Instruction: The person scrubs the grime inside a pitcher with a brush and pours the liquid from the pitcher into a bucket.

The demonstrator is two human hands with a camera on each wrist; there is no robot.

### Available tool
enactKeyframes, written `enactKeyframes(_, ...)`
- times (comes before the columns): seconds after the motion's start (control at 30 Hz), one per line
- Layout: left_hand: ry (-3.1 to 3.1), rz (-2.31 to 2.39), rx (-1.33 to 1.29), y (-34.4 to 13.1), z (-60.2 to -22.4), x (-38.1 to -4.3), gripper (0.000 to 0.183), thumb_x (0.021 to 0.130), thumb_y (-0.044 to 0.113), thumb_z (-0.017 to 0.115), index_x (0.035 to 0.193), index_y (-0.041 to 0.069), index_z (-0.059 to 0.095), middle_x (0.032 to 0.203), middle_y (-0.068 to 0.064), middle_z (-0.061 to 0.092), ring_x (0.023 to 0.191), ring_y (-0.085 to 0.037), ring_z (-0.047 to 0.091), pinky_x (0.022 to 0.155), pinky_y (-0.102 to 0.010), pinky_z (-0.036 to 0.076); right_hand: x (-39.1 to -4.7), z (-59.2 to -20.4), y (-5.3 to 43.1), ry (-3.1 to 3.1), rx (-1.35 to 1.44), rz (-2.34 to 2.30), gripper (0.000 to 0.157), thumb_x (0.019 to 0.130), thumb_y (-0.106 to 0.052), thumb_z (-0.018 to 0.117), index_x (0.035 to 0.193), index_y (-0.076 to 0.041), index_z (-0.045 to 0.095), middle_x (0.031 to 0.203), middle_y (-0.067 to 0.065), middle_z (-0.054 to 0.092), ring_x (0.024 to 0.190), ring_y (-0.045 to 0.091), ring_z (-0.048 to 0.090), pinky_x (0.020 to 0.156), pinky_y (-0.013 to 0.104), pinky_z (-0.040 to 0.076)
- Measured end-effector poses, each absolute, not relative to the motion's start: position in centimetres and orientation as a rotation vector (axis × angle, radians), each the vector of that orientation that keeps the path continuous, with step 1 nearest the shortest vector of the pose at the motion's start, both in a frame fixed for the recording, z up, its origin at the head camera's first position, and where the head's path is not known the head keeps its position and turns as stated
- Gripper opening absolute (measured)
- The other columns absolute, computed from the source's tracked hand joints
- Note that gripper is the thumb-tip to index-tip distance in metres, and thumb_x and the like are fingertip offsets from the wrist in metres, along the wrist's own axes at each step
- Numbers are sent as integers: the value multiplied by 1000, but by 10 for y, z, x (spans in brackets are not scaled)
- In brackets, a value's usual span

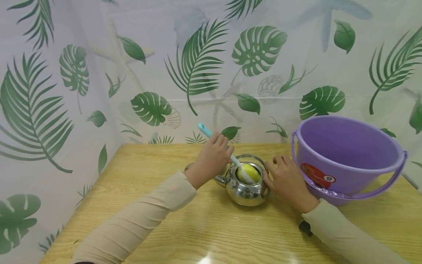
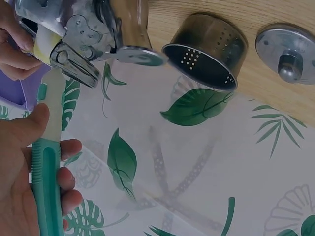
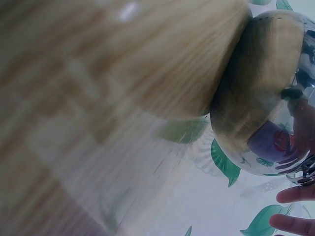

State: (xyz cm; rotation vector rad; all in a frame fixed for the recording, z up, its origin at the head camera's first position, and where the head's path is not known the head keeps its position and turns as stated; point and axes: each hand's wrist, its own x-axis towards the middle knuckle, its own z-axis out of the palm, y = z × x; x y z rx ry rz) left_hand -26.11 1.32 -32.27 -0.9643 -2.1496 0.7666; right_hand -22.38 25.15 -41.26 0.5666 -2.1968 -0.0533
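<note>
Two loose metal parts, a knobbed lid [image 2: 283, 46] and, to its right, a perforated strainer [image 2: 206, 54], rest on the wooden table [image 1: 148, 176], left of a steel kettle [image 1: 247, 194]. Next comes the left hand [image 1: 212, 154], its fingers wrapped round the teal and white handle of a brush [image 1: 234, 160]; this slants from the far left down to the right, into the kettle's mouth, where something yellow and sponge-like [image 1: 251, 171] sits by its lower end. The kettle stands upright near the table's middle, uncovered. At its right the right hand [image 1: 287, 179] seems to grip the rim, fingers bent over the edge. Beyond that, further right, stands a purple bucket [image 1: 356, 181], its handle hanging down on the near side. Scrubbing the kettle's inside looks like the step in hand; the next move probably calls for working the brush round the inner wall while the right hand keeps the kettle from turning.
</note>
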Motion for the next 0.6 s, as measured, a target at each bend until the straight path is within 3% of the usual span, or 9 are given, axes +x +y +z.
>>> enactKeyframes(0.17, -2155, 764, -961, 16, -324, -261, 39, 88, 58, 48, 91, 20, 56, 95, 3, 61, 86, -15, 48, 85, -29, 33, -224, -412, 251, -2201, 562, -56, 23, 80, -20, 52, 86, 0, 64, 78, 19, 55, 70, 34, 50, 60, 43, 44)
enactKeyframes(0.6, -2179, 846, -973, 17, -324, -263, 38, 93, 56, 40, 95, 20, 52, 94, 5, 57, 86, -13, 47, 87, -29, 33, -224, -411, 250, -2206, 560, -57, 24, 81, -20, 49, 84, 0, 63, 77, 19, 55, 70, 34, 50, 59, 43, 44)
